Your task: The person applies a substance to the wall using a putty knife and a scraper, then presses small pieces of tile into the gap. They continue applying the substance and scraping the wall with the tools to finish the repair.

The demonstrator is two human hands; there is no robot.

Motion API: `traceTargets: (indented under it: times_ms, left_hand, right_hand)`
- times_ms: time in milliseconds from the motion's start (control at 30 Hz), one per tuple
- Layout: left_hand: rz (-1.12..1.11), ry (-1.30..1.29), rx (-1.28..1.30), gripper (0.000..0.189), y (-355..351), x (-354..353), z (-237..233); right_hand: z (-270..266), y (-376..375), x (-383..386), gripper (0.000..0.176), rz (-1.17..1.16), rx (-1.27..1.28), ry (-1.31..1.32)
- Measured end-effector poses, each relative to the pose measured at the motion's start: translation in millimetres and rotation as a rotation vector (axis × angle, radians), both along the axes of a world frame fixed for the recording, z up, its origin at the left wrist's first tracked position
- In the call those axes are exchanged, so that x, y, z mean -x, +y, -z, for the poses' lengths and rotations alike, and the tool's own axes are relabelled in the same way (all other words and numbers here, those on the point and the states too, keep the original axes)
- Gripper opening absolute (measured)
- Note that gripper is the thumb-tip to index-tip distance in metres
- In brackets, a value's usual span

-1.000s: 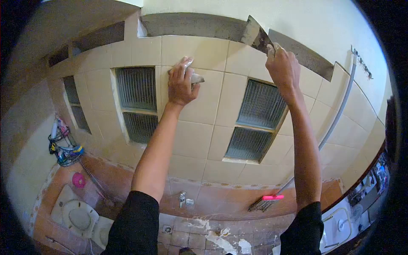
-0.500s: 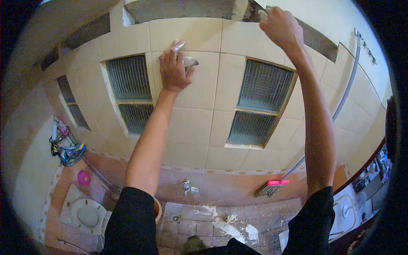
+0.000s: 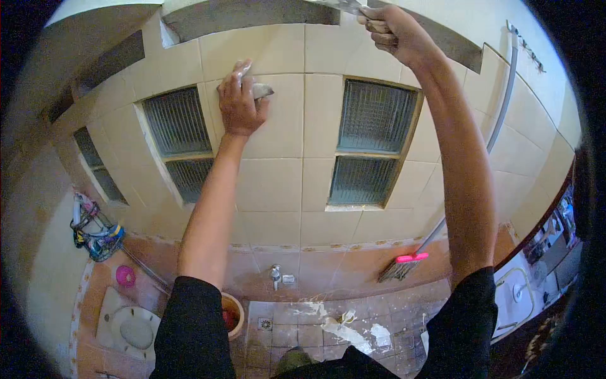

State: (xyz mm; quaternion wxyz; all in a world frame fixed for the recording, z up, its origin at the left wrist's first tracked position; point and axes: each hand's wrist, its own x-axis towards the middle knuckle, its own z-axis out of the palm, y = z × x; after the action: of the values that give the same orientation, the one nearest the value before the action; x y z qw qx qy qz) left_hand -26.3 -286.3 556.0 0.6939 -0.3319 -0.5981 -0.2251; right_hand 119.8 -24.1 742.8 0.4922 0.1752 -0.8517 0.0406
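Observation:
My left hand [image 3: 240, 110] is closed around a greyish-white lump with a dark tip [image 3: 262, 91], up against the cream tiled wall [image 3: 268, 132]. White residue coats the fingers; what the lump is I cannot make out. Raised high at the top, my right hand [image 3: 391, 35] is shut on a putty knife [image 3: 344, 5], whose metal blade points left and is partly cut off by the frame. That blade is near the upper ledge of the wall, by the pillar between two grey recesses [image 3: 252, 18].
Two glass-block windows [image 3: 372, 120] [image 3: 178, 123] sit in the wall. Below are a pink broom [image 3: 404, 265], a tap [image 3: 275, 275], a bucket [image 3: 233, 316], a toilet [image 3: 136, 328] and a wire rack [image 3: 98, 234]. White splashes [image 3: 347, 335] mark the tiled floor [image 3: 290, 335].
My right hand has moved left and turned, with the putty knife's blade now pointing left. The view has shifted slightly right. My left hand stays on the same wall spot.

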Motion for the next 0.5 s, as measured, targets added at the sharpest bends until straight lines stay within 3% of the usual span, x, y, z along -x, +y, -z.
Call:
traceTargets:
  times_ms: [100, 133, 233, 333, 500]
  left_hand:
    - [-0.029, 0.008, 0.029, 0.037, -3, 0, 1]
    - [-0.054, 0.010, 0.047, 0.043, -3, 1, 0]
    - [-0.051, 0.020, 0.065, 0.046, -5, 3, 0]
    - [-0.017, -0.015, -0.008, 0.034, -2, -1, 2]
    - [-0.024, -0.002, 0.018, 0.042, -3, 2, 2]
  right_hand:
    - [6, -39, -28, 0.024, -0.269, 0.825, -0.318]
    - [1, -30, -14, 0.027, 0.169, 0.047, 0.030]
    - [1, -44, -34, 0.029, 0.377, 0.182, 0.160]
    - [10, -56, -53, 0.029, 0.450, 0.079, 0.087]
    - [14, -62, -49, 0.026, 0.536, 0.076, 0.009]
